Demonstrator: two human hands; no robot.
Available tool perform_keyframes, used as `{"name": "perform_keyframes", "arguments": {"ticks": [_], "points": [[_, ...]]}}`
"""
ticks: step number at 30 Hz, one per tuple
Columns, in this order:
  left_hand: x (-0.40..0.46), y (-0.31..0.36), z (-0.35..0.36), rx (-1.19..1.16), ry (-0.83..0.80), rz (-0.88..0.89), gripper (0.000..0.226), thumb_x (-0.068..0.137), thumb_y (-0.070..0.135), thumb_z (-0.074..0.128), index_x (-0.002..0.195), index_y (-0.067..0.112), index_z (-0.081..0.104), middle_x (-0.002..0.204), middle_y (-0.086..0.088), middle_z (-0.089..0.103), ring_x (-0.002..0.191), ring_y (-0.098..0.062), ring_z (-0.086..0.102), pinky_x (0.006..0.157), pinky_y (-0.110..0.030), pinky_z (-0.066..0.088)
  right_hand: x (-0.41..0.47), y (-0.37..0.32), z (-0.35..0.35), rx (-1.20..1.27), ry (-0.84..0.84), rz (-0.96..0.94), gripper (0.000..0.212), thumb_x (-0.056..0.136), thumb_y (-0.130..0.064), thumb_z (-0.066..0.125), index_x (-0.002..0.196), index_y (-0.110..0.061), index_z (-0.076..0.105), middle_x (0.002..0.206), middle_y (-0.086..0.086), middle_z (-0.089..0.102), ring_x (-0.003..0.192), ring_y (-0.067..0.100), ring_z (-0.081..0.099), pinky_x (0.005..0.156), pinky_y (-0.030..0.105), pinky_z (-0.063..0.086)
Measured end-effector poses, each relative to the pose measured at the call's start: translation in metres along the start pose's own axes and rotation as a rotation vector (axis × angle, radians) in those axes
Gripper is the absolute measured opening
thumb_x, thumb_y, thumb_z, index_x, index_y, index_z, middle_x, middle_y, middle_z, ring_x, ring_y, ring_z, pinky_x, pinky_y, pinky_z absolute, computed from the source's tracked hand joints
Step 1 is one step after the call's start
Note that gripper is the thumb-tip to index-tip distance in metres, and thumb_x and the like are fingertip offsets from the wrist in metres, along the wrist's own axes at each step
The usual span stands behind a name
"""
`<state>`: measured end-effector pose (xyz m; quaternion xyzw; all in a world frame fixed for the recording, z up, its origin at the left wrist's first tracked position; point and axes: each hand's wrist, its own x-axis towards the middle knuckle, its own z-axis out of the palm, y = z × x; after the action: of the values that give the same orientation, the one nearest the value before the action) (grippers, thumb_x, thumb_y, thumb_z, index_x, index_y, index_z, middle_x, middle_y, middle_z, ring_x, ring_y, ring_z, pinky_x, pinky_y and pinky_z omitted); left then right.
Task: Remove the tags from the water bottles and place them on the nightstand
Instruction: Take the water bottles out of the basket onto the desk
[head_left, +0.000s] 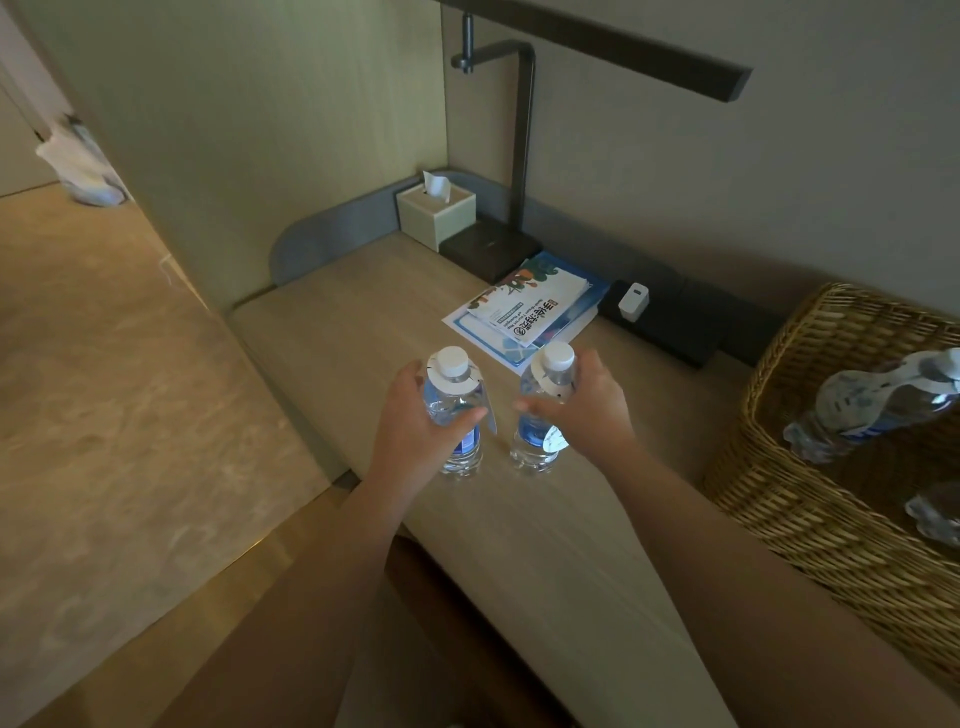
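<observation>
Two small clear water bottles with white caps and blue labels stand upright, side by side, on the light wooden nightstand (363, 312). My left hand (415, 421) is wrapped around the left bottle (457, 405), and my right hand (582, 405) is wrapped around the right bottle (540, 410). Each bottle carries a white paper tag around its neck: the left tag (470, 388) hangs down the bottle's right side, and the right tag (553, 387) hangs in front, partly under my fingers.
A wicker basket (810, 499) at the right holds more tagged bottles (872, 410) lying down. Behind the two bottles lie brochures (524, 312), a white charger (632, 302) in a black socket strip, a black desk lamp base (491, 247) and a tissue box (435, 214). The floor is at the left.
</observation>
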<state>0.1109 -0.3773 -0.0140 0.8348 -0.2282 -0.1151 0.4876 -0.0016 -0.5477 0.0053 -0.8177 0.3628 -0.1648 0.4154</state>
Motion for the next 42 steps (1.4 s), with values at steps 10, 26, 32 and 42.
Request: {"name": "perform_keyframes", "arguments": {"ticks": [10,26,32,42], "points": [[-0.006,0.088,-0.003,0.199,0.114,0.421,0.087,0.08,0.052,0.068,0.148,0.02,0.025,0.142,-0.005,0.041,0.124,-0.012,0.039,0.093,-0.03,0.041,-0.014,-0.005,-0.056,0.001,0.089,-0.049,0.092,0.067,-0.057,0.075,0.143,-0.027,0.033,0.148,-0.002,0.042,0.131,0.02,0.043,0.092,0.029,0.034],[-0.045,0.236,0.219,0.12,-0.402,0.733,0.078,0.08,0.053,0.068,0.142,0.016,0.038,0.144,-0.005,0.042,0.132,-0.022,0.039,0.105,-0.038,0.04,-0.098,0.106,-0.276,-0.007,0.62,0.144,0.053,0.084,-0.038,0.068,0.132,-0.024,0.051,0.129,-0.002,0.057,0.119,0.016,0.053,0.09,0.031,0.046],[-0.045,0.258,0.316,0.113,-0.642,0.506,0.087,0.074,0.047,0.077,0.144,0.02,0.033,0.147,-0.002,0.039,0.133,-0.022,0.04,0.1,-0.032,0.033,-0.109,0.174,-0.327,-0.036,0.813,0.295,0.062,0.075,-0.031,0.078,0.129,-0.019,0.049,0.13,0.002,0.052,0.117,0.019,0.05,0.088,0.031,0.044],[-0.025,0.258,0.384,0.093,-0.597,0.374,0.088,0.06,0.036,0.09,0.133,0.024,0.041,0.135,0.001,0.052,0.123,-0.022,0.05,0.098,-0.038,0.043,-0.073,0.237,-0.363,-0.059,0.491,0.421,0.107,0.059,-0.042,0.087,0.146,-0.019,0.029,0.149,0.005,0.034,0.135,0.025,0.034,0.108,0.048,0.036]]}}
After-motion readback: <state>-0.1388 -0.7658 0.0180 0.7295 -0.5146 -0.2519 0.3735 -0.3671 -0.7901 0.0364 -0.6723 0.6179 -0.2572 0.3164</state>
